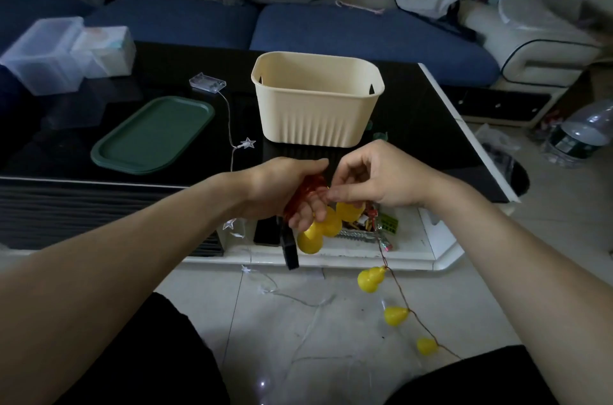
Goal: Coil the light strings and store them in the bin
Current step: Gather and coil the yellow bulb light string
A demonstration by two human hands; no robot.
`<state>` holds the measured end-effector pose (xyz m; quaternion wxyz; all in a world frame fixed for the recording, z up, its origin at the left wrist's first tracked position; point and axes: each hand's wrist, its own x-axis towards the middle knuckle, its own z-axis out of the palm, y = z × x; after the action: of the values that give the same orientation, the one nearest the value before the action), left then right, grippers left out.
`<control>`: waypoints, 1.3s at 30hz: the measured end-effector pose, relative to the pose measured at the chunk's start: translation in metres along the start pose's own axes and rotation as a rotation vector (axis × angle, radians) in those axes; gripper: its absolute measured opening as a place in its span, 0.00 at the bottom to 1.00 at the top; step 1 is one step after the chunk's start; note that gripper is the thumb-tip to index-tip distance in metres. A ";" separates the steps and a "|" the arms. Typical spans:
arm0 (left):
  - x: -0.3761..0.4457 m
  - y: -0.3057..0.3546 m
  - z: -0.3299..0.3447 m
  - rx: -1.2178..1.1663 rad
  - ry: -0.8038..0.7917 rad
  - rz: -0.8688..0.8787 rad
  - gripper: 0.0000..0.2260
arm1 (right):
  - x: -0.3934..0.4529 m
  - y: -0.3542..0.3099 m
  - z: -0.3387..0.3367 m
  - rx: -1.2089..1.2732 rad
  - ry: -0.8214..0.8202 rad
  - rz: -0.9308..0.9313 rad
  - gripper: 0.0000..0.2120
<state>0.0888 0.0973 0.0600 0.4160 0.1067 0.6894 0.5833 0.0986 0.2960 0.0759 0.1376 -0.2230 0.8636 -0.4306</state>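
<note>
My left hand [285, 187] grips a coiled bundle of red wire with yellow gourd-shaped lights [326, 223] and a black battery box [289, 250] hanging below it. My right hand [371, 177] pinches the red wire right beside the bundle. The rest of that gourd light string [396, 315] trails down to the floor at the right. A cream ribbed bin [315, 112] stands open on the black table just beyond my hands. A second, clear star light string [247, 143] runs from a clear battery box [207, 82] on the table down over the edge onto the floor.
A green tray [154, 134] lies left of the bin. Clear plastic boxes [49, 54] sit at the table's far left. The table's lower shelf holds small clutter [371, 228]. A water bottle [582, 135] stands on the floor at right. A blue sofa runs behind.
</note>
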 end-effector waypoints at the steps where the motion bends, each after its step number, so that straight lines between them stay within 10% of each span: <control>1: 0.000 0.000 0.001 0.001 -0.021 -0.005 0.25 | 0.001 0.001 0.001 -0.005 0.023 0.014 0.09; 27: -0.005 0.010 0.008 -0.070 0.059 -0.206 0.20 | 0.005 -0.005 0.018 -0.140 0.049 0.061 0.03; 39: -0.021 0.023 0.000 -0.056 0.050 0.003 0.13 | -0.005 -0.013 0.005 -0.178 0.142 -0.057 0.06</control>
<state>0.0942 0.0903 0.0901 0.4006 0.0814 0.6829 0.6054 0.1086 0.2878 0.0839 0.0433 -0.2277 0.8994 -0.3705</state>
